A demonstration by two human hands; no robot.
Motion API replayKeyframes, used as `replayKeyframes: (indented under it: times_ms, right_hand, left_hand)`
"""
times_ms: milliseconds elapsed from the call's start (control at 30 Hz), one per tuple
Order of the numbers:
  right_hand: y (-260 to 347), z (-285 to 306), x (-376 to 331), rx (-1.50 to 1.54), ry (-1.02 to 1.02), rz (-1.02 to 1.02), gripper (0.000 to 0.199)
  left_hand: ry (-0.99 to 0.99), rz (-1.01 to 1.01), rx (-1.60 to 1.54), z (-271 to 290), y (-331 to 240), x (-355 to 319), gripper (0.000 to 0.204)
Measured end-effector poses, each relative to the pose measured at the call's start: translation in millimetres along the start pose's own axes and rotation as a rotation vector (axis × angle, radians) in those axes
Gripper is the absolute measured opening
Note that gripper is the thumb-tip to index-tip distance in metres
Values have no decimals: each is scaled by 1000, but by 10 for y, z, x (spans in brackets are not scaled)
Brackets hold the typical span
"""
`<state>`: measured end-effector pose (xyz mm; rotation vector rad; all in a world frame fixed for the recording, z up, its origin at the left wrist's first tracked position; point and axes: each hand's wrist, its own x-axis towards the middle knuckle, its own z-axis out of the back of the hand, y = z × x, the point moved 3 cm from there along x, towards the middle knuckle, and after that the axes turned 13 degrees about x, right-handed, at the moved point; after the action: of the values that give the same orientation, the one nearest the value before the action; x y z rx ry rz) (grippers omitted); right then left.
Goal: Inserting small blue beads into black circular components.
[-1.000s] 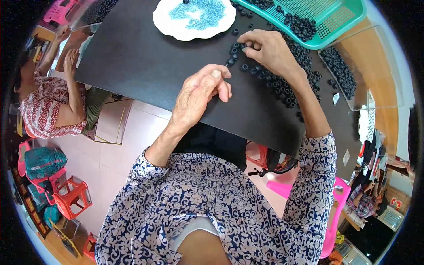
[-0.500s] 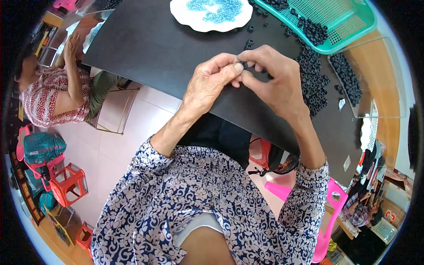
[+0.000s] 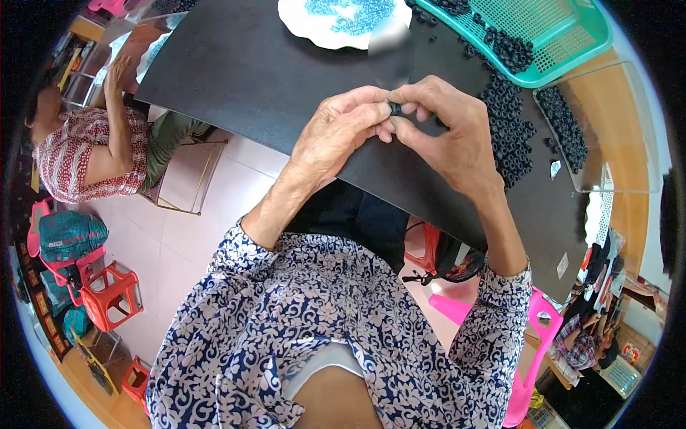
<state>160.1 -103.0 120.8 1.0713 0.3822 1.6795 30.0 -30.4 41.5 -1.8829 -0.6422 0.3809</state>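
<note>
One dark desk [image 3: 243,79], one black bead [image 3: 394,109] pinched above it

Slanting beneath the forearms, the desk's near edge drops to the right. A green basket [image 3: 577,66] stands toward the far right, with a white plate [image 3: 291,23] to its left and a clear tray [image 3: 618,132] of beads at the right edge. Loose beads [image 3: 509,136] are heaped on the near side of the basket.

Left hand [image 3: 337,134]: reaching in over the near edge, fingers curled, thumb laid toward the forefinger's tip. Right hand [image 3: 451,125]: arched, bent at the wrist, thumb and forefinger pointing leftward. Both grips are closed on the bead, where the fingertips meet, inside the near edge. Fingers hide too much to tell its direction or long axis.
</note>
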Motion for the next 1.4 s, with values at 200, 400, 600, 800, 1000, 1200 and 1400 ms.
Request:
replayKeyframes:
  times_ms: [200, 400, 600, 800, 1000, 1200, 1400]
  right_hand:
    - [-18, -53, 24, 38, 19, -37, 24]
    - [-189, -13, 239, 209, -48, -186, 9]
    - [48, -91, 665, -142, -10, -16, 17]
    - [95, -173, 800, -623, 69, 221, 22]
    - [120, -110, 752, -392, 60, 85, 20]
    - [-33, -67, 718, -305, 67, -66, 22]
    - [19, -195, 811, -504, 92, 148, 17]
  left_hand:
    - [-46, -9, 22, 27, 27, -17, 28]
    - [-10, -9, -14, 25, 59, -138, 22]
    - [21, -52, 328, -239, 4, -713, 20]
    - [75, -67, 434, -603, -102, -1120, 21]
    - [37, -177, 433, -691, -53, -1107, 16]
    - [43, -172, 437, -624, -21, -1106, 16]
    - [51, -170, 457, -638, -87, -1157, 15]
